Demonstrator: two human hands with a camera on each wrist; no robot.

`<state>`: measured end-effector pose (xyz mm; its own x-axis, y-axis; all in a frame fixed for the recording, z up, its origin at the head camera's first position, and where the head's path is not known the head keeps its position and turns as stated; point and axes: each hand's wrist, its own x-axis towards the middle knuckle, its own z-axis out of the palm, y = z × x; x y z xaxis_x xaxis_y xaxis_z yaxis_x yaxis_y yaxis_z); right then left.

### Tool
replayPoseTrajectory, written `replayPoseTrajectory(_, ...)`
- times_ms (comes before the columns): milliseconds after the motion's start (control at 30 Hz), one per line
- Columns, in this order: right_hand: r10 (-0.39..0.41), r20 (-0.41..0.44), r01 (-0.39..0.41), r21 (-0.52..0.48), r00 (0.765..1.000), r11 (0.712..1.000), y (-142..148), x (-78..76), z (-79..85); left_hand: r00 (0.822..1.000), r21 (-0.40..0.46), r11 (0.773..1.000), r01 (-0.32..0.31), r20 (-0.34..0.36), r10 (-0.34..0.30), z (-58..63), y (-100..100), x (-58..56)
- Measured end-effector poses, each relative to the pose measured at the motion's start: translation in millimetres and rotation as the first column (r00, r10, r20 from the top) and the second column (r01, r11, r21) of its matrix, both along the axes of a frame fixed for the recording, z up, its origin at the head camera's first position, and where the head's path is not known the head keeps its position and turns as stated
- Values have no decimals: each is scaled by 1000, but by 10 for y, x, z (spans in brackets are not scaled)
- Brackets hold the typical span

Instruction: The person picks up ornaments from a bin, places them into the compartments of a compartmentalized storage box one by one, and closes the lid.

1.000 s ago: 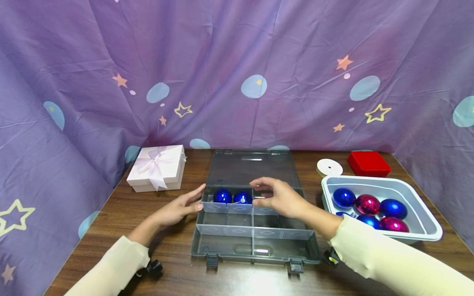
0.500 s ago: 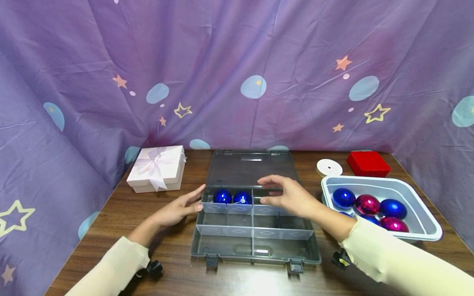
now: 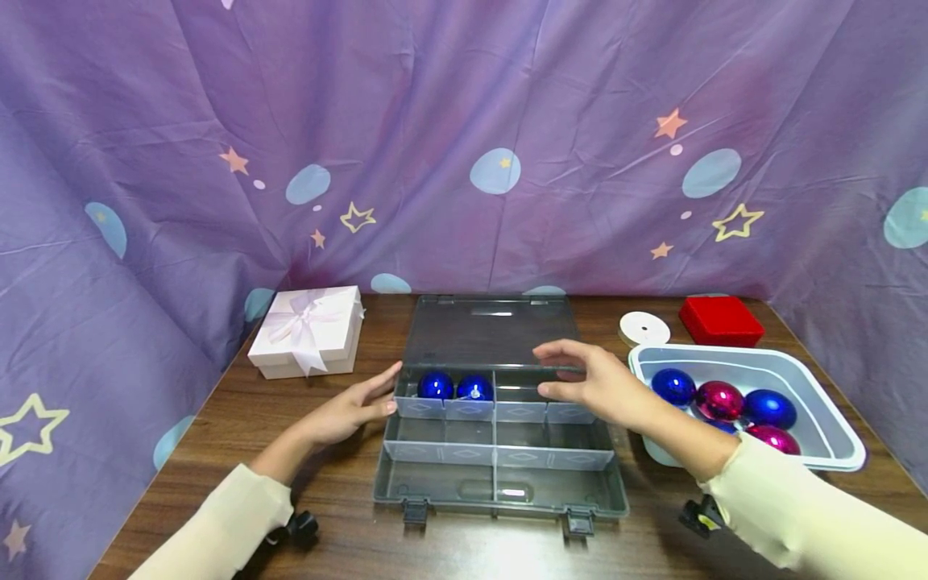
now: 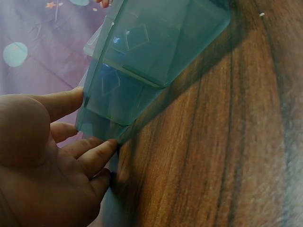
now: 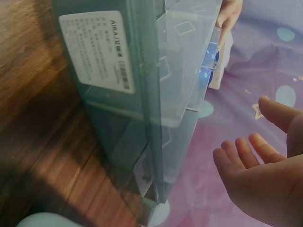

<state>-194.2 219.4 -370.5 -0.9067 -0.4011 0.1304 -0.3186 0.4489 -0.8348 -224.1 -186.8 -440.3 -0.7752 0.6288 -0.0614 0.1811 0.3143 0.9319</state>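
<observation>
A clear grey compartment box lies with its lid folded back on the wooden table. Two shiny blue ball ornaments sit side by side in its back left section, a left ball and a right ball. My left hand rests its fingertips on the box's left side; the left wrist view shows thumb and fingers straight against the wall. Over the back right section hovers my right hand, fingers loosely bent and holding nothing. In the right wrist view its palm faces up beside the box.
A pale plastic tub on the right holds several blue and magenta balls, partly hidden by my right forearm. Behind it stand a red box and a white ribbon spool. At back left sits a white gift box with a bow.
My right hand has drawn away from the right blue ball and moved rightward across the box. Both blue balls and my left hand have stayed in place.
</observation>
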Motion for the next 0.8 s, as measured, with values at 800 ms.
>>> replayPoseTrajectory(800, -112, 1, 112, 69, 994, 991, 504, 199, 123, 1000, 20, 1000, 3, 19, -4, 5, 15, 4)
